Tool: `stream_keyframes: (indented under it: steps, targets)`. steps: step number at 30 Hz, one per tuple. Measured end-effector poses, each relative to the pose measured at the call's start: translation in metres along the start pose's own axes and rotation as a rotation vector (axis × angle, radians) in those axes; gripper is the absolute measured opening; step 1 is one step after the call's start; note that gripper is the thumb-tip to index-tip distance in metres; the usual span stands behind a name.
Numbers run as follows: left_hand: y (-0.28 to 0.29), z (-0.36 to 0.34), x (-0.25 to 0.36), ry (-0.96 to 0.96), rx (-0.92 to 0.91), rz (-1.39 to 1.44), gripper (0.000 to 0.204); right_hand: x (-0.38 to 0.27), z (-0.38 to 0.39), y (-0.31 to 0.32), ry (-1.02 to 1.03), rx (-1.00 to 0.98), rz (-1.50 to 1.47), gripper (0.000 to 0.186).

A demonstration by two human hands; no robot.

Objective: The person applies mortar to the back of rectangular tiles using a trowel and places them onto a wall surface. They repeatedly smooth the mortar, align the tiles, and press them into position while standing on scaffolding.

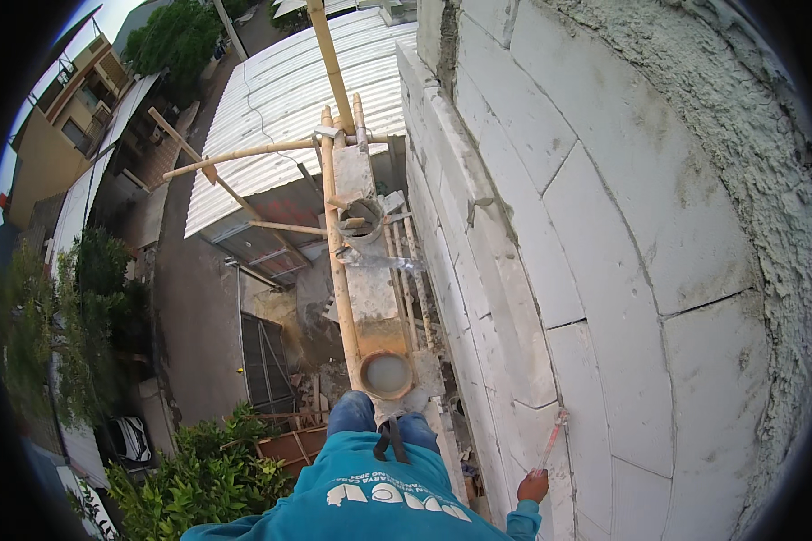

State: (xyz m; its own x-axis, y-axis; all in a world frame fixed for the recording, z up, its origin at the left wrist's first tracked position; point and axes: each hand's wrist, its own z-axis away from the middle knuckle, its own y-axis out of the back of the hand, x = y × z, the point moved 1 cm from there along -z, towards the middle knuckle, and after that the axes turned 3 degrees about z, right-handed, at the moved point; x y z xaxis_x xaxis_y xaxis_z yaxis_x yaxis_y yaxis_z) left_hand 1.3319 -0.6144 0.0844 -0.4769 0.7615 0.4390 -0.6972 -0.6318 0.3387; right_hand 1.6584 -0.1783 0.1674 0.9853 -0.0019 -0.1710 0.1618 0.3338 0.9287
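Observation:
My right hand (532, 487) is at the lower right, closed around the handle of a thin tool with a reddish grip (551, 440). Its tip rests against a joint in the white block wall (604, 270). My left hand is out of sight, hidden below my teal shirt (379, 496). I stand on a narrow plank (370, 288) of a bamboo scaffold, high above the ground. At my feet stands a round bucket (386, 374) holding grey liquid.
A second grey bucket (363, 221) sits farther along the plank, by a clear plastic sheet (379, 261). Bamboo poles (334, 63) cross ahead. Below lie a corrugated metal roof (280, 99), a paved yard, green shrubs (207, 478) and a parked car (131, 437). Rough plaster (740, 108) covers the wall's upper right.

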Motion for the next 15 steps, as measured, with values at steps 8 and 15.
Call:
stream_keyframes:
  steps: [8, 15]
  targets:
    - [0.033, -0.019, 0.015, -0.047, -0.05, -0.106, 0.037, -0.026, 0.011, 0.016, -0.016, 0.068, 0.065, 0.017]
    - [0.059, -0.069, 0.044, -0.044, -0.169, -0.135, 0.036, -0.114, -0.001, 0.008, 0.135, 0.212, -0.159, 0.021]
